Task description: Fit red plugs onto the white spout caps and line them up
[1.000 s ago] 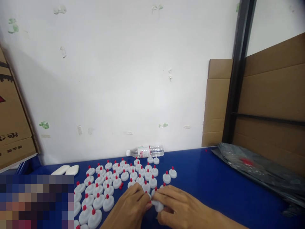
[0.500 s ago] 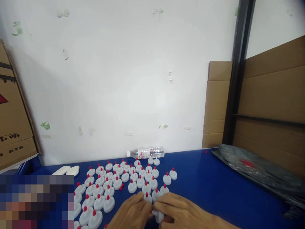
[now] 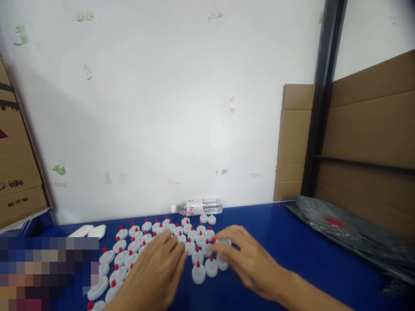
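Many white caps with red tips (image 3: 198,273) stand in rows on the blue table (image 3: 292,246). My left hand (image 3: 158,270) reaches forward over the left part of the rows, fingers stretched out and nothing held. My right hand (image 3: 248,257) is at the right end of the rows. Its fingertips pinch a white cap (image 3: 222,242), which is blurred by motion, just above the standing caps. A few caps sit in the gap between my two hands.
A clear water bottle (image 3: 197,206) lies by the white wall behind the caps. Two white oblong pieces (image 3: 88,231) lie at the left. A black plastic bag (image 3: 350,235), cardboard sheets (image 3: 369,138) and a black post (image 3: 320,99) are at the right, and a cardboard box (image 3: 17,172) at the left.
Both hands were together near the table's front edge, working on one cap. They have since parted and moved forward: the left over the rows, the right carrying the cap to the right end.
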{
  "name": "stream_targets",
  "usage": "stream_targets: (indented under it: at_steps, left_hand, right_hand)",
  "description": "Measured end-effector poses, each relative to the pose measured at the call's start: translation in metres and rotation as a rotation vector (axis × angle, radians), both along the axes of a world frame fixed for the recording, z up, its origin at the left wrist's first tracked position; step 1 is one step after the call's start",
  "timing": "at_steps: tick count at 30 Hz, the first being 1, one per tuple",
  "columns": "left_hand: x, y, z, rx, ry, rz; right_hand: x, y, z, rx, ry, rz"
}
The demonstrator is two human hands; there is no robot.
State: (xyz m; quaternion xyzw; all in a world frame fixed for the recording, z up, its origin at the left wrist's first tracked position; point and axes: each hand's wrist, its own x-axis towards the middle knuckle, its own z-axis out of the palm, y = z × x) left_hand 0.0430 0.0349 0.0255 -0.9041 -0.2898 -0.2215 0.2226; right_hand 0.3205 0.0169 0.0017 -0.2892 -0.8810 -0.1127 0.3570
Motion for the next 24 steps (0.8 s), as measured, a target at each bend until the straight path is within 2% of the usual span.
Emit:
stream_targets:
  at_steps: [2, 4, 9, 14, 20, 24]
  left_hand:
    - [-0.010, 0.012, 0.000, -0.047, 0.069, 0.135]
    - [-0.019, 0.022, -0.003, -0.106, 0.171, 0.248]
    - [-0.035, 0.037, -0.013, -0.213, 0.274, 0.418]
    - [-0.046, 0.046, -0.020, -0.240, 0.228, 0.395]
    - [-0.046, 0.051, -0.034, -0.237, 0.153, 0.362]
    - [-0.042, 0.051, -0.044, -0.210, 0.141, 0.368]
  right_hand:
    - [0.012, 0.010, 0.000, -0.108, 0.090, -0.174]
    - [0.023, 0.021, -0.002, -0.168, 0.144, -0.285]
    - [0.035, 0.042, -0.016, -0.288, 0.189, -0.410]
    - [0.034, 0.044, -0.024, -0.378, 0.168, -0.406]
    - [0.029, 0.034, -0.014, -0.374, 0.090, -0.378]
    - [0.021, 0.041, -0.008, -0.369, 0.000, -0.344]
